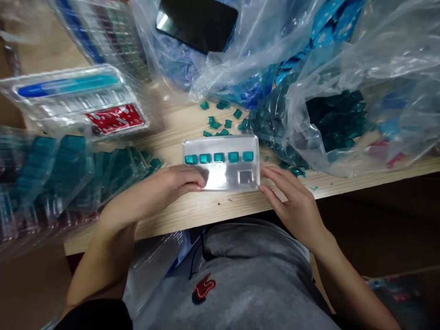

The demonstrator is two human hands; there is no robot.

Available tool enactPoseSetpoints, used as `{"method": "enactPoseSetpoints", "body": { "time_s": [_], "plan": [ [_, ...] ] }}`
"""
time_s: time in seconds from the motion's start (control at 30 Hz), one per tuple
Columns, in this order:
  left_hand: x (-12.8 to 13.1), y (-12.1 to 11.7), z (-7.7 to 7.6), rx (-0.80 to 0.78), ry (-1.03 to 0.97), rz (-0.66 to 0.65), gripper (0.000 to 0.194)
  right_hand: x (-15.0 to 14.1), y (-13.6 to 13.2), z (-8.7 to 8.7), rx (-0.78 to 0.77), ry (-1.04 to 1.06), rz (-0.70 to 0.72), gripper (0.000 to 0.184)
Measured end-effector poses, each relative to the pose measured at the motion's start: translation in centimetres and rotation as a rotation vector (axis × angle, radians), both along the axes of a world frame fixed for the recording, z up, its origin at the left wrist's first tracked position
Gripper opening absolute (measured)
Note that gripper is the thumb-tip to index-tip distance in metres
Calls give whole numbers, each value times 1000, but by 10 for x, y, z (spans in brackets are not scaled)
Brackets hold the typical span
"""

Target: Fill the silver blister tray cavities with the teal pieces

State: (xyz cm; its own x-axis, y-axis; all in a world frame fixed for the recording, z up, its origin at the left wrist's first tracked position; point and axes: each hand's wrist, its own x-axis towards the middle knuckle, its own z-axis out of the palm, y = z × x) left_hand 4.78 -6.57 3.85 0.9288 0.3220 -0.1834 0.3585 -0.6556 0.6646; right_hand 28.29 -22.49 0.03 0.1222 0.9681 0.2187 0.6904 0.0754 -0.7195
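A clear plastic blister tray (216, 178) lies in front of me at the table's near side. Several teal gem-like pieces (219, 157) sit in a row of its pockets, and a small square pocket (245, 177) shows at its lower right. My left hand (175, 179) pinches the tray's near left part, thumb and fingers together. At the opposite end, my right hand (292, 197) grips the right edge with its fingertips, thumb at the near corner. Loose teal pieces (228, 123) are scattered just behind the tray.
Stacked trays with teal pieces (68, 160) fill the left side. Behind them lies a packed tray with a blue pen (68, 85). A phone (197, 23) rests on plastic bags at the back. An open bag of dark teal pieces (337, 119) stands right, near the table edge (378, 178).
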Motion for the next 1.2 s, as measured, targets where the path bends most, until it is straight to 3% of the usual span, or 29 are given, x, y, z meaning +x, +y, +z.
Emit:
{"method": "enactPoseSetpoints", "body": {
  "time_s": [0.1,0.2,0.27,0.33,0.5,0.6,0.7,0.83,1.0,1.1,1.2],
  "plan": [
    [1,-10,3,156,63,27,33,0,-1,-2,-29,26,4,35],
    [5,-31,4,498,195,39,30,1,-4,-6,-49,47,25,37],
    [6,-42,4,702,179,-8,27,1,-6,-8,-63,63,23,39],
    [6,-46,5,769,79,-57,23,0,-7,-7,-37,67,5,42],
    [-3,-40,30,547,-85,79,10,-6,-1,5,117,88,46,53],
    [-6,-41,43,456,-140,114,6,-10,7,11,204,67,8,42],
    [-7,-38,38,398,-173,171,14,-10,14,14,271,-20,-33,17],
    [-11,-26,19,342,-185,207,67,-2,20,17,275,26,-10,6],
    [-18,-21,11,346,-265,298,44,7,17,23,263,110,-21,9],
    [-21,-28,20,376,-307,294,40,6,15,28,270,162,4,15],
    [-23,-38,33,297,-254,196,51,6,15,36,278,150,96,21]
  ]
}}
